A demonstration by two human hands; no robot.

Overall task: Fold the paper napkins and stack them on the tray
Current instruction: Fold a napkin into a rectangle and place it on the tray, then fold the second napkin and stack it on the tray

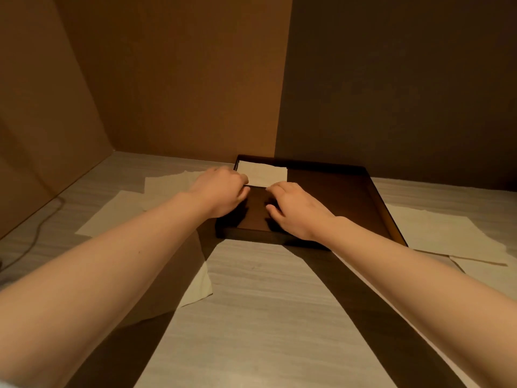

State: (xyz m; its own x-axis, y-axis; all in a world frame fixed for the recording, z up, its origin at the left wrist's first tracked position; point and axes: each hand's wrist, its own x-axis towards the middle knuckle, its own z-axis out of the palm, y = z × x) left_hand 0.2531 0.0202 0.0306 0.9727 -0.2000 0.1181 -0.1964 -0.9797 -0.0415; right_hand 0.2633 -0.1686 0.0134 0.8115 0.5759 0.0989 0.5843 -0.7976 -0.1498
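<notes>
A dark brown tray lies on the table ahead of me. One folded white napkin lies flat in its far left corner. My left hand reaches over the tray's left rim with its fingers curled and pinches the napkin's near left corner. My right hand hovers over the tray floor, fingers loosely bent, with the fingertips touching the napkin's near edge. Unfolded napkins lie on the table on both sides: two to the left, another partly under my left forearm, and others on the right.
The pale wood-grain table sits in a corner, with brown wall panels to the left and behind and a darker wall behind on the right. A thin cable runs along the table's left side.
</notes>
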